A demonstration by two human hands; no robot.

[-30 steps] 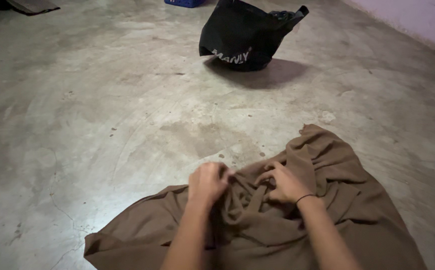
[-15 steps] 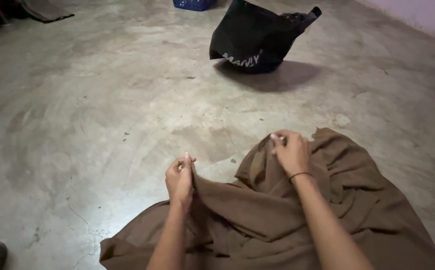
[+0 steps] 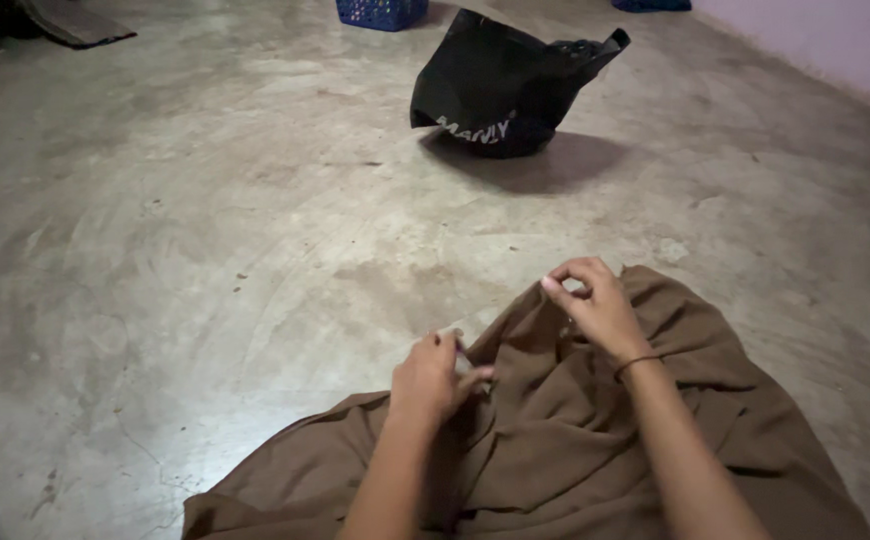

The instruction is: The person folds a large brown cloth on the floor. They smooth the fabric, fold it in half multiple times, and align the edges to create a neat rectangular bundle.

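The left hand [image 3: 433, 378], low in the middle of the frame, is closed on a fold of the brown cloth [image 3: 555, 450], pinching its edge between thumb and fingers. The right hand [image 3: 595, 305], a little higher and to the right, pinches the same edge and lifts it slightly; a thin dark band [image 3: 637, 363] sits on that wrist. The two hands are near each other but not touching. The cloth lies crumpled on the grey concrete floor [image 3: 205, 220], filling the lower right of the frame. Farther away, in the upper middle, stands a black plastic bag [image 3: 500, 85], and behind it, at the top edge, a blue basket [image 3: 382, 12].
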